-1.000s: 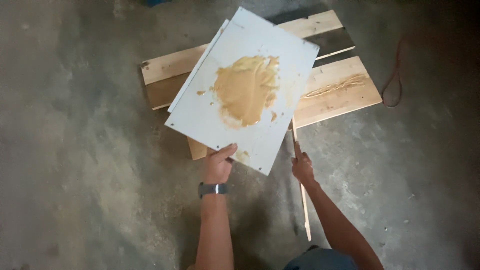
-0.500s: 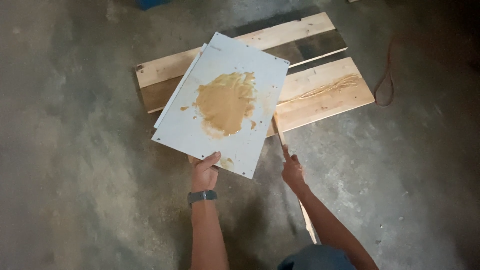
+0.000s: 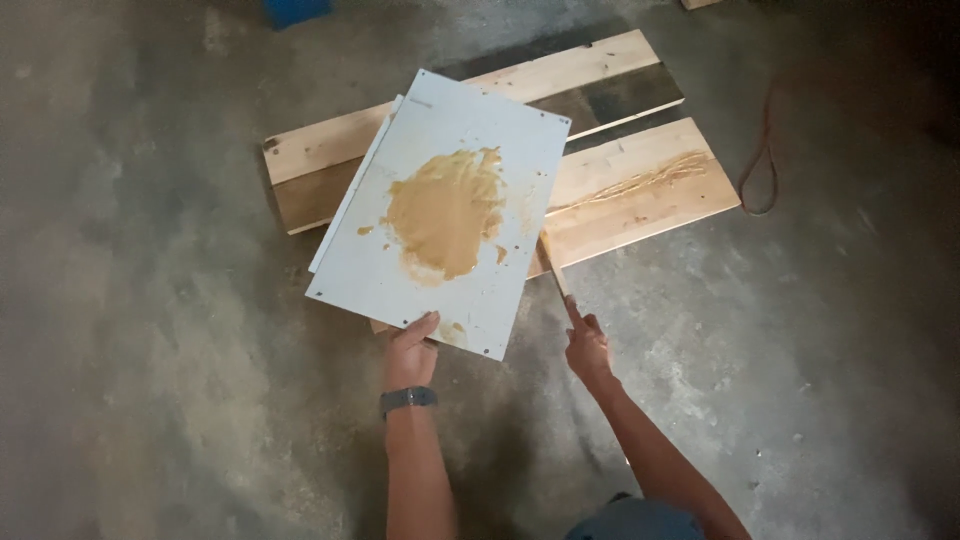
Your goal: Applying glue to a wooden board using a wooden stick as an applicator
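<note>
left hand [image 3: 412, 350] gripping near edge of white panel [image 3: 450, 215], keeping its tan paste puddle [image 3: 447, 213] level over wooden planks [image 3: 620, 185] | right hand [image 3: 587, 345] clasping wooden stick [image 3: 553, 265], tip reaching toward the paste

A flat pale grey rectangular panel [image 3: 440, 215], turned askew, is held by its near edge above wooden planks, its top face carrying a broad smear of tan paste [image 3: 447, 212] near the middle. A thin wooden stick [image 3: 553, 265] slants up beside the panel's right edge, tip touching it
</note>
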